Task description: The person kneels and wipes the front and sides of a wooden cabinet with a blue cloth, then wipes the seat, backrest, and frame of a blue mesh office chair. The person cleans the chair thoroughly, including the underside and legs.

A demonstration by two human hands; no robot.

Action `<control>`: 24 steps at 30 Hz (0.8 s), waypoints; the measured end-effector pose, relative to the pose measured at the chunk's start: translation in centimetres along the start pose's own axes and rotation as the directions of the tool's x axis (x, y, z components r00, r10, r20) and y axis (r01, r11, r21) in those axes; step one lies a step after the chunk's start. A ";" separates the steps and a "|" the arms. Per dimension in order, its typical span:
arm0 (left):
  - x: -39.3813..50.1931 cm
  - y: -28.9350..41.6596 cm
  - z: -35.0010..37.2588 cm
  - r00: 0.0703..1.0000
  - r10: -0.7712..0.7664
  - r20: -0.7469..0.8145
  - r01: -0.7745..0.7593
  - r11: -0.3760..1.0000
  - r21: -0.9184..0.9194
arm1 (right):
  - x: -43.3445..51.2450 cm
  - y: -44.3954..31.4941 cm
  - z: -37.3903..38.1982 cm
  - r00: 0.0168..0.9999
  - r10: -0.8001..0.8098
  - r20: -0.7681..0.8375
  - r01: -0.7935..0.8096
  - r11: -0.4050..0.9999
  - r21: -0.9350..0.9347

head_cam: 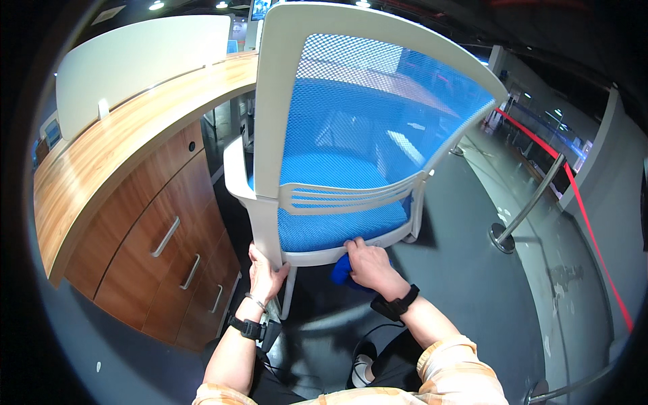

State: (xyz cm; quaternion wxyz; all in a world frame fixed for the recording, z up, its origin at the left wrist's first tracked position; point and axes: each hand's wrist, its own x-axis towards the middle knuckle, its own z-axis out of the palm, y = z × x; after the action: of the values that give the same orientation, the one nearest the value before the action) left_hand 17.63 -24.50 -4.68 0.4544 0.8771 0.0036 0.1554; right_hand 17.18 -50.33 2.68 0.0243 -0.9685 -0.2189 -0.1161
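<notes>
A white-framed office chair (276, 126) with a blue mesh back and blue seat stands before me, its back towards me. My left hand (267, 276) grips the lower left of the frame, below the armrest, with the thumb on the near side. My right hand (367, 263) is at the rear rim of the seat, its fingers bent over the white edge. A blue cloth (341, 270) hangs beneath my right hand, bunched in the palm and partly hidden by it.
On the left stands a wooden desk (147, 116) with a white divider panel (147, 66) and a drawer cabinet (152, 243). To the right, a metal barrier post (531, 202) carries a red belt (582, 202). A grey wall is at the far right.
</notes>
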 end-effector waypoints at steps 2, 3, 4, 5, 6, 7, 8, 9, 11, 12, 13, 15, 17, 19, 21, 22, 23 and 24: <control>-0.6 0.4 -0.6 0.997 0.031 0.067 -0.027 0.998 -0.060 | -1.6 -0.6 -0.7 0.999 0.031 0.012 -0.031 1.000 -0.003; -0.9 0.5 -0.7 0.995 0.025 0.099 -0.017 0.997 -0.079 | -2.4 -0.8 -1.1 0.999 0.041 0.014 -0.041 0.999 -0.008; -1.2 0.7 -0.7 0.992 0.055 0.115 -0.048 0.997 -0.064 | -3.2 -1.0 -1.5 0.998 0.052 0.019 -0.051 0.999 -0.012; -1.5 0.7 -0.8 0.991 0.077 0.114 -0.069 0.995 -0.070 | -3.8 -1.3 -1.8 0.998 0.058 0.011 -0.057 0.998 -0.017; -1.8 0.8 -0.8 0.988 0.092 0.122 -0.081 0.992 -0.095 | -4.5 -1.6 -2.1 0.997 0.073 0.022 -0.072 0.997 -0.015; -2.1 0.8 -0.7 0.986 0.097 0.132 -0.087 0.993 -0.075 | -5.2 -1.8 -2.4 0.995 0.093 0.045 -0.092 0.995 -0.023; -2.4 0.9 -0.7 0.983 0.076 0.167 -0.068 0.996 -0.053 | -5.8 -2.1 -2.7 0.992 0.110 0.057 -0.108 0.994 -0.030; -2.7 1.0 -0.7 0.980 0.069 0.189 -0.060 0.997 -0.054 | -6.4 -2.3 -2.9 0.989 0.125 0.074 -0.122 0.992 -0.038; -3.5 1.3 -0.8 0.974 0.061 0.220 -0.048 0.997 -0.061 | -7.5 -2.7 -3.4 0.979 0.164 0.117 -0.165 0.986 -0.007; -3.9 1.4 -0.9 0.973 0.064 0.221 -0.046 0.995 -0.083 | -8.0 -3.0 -3.6 0.978 0.169 0.118 -0.170 0.985 -0.002; -4.3 1.6 -0.9 0.974 0.068 0.215 -0.056 0.997 -0.058 | -8.6 -3.1 -3.7 0.977 0.176 0.118 -0.177 0.984 0.002; -5.1 2.0 -0.9 0.978 0.081 0.190 -0.075 0.996 -0.037 | -9.5 -3.3 -3.9 0.981 0.176 0.081 -0.177 0.984 0.005; -5.7 2.1 -0.8 0.980 0.064 0.187 -0.053 0.997 -0.062 | -10.4 -3.3 -3.7 0.988 0.147 0.036 -0.148 0.989 0.004; -6.0 2.1 -0.8 0.978 0.043 0.206 -0.030 0.997 -0.067 | -11.2 -3.1 -3.2 0.980 0.197 0.018 -0.198 0.978 0.068; -6.0 2.1 -0.8 0.979 0.105 0.172 -0.091 0.992 -0.084 | -12.2 -2.5 -2.5 0.978 0.166 -0.128 -0.139 0.971 0.193; -5.9 2.1 -0.7 0.977 0.165 0.133 -0.164 0.986 -0.019 | -12.5 -2.2 -2.1 0.951 0.169 -0.259 -0.078 0.941 0.328; -5.6 2.3 -0.6 0.964 0.258 0.069 -0.262 0.964 0.047 | -13.5 -2.0 -1.8 0.902 0.291 -0.318 -0.124 0.881 0.456; -5.5 2.5 -0.6 0.972 0.237 -0.003 -0.236 0.971 0.046 | -14.4 -1.8 -1.5 0.842 0.444 -0.306 -0.165 0.752 0.638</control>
State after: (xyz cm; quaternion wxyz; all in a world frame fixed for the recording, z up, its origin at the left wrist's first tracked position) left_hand 11.90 -26.35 -3.86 0.4127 0.8807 -0.0954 0.2120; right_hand 3.44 -54.90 0.73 0.3905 -0.8829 -0.0668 -0.2521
